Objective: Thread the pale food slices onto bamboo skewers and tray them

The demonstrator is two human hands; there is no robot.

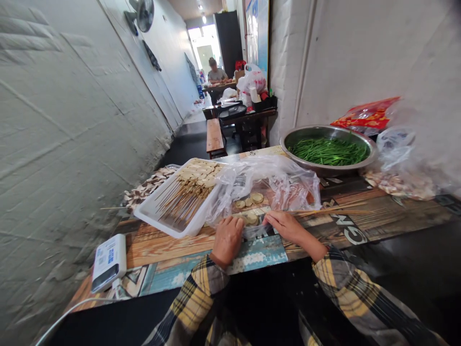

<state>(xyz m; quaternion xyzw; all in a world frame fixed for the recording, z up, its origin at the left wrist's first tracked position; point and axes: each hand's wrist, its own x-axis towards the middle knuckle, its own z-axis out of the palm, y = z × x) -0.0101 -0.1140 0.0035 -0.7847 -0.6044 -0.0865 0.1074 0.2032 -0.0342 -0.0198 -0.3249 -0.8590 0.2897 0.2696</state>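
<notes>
Pale walls [57, 120], dark floor [183, 139], wooden bench [214, 134], bright opening [206, 43] beyond.

A wood-patterned table [264, 252] is carrying a white tray [153, 219], a plastic bag [284, 175] and, farther right, a metal bowl [327, 168]. Sticks [345, 211] are lying before the bowl; a white device [109, 259] is resting at left.

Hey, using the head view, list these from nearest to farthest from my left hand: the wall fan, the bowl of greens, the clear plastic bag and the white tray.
From your left hand:
1. Clear plastic bag: right at the hand.
2. White tray: just to its left.
3. Steel bowl: farther off, ahead and right.
4. Wall fan: high on the left wall, well beyond.
</notes>
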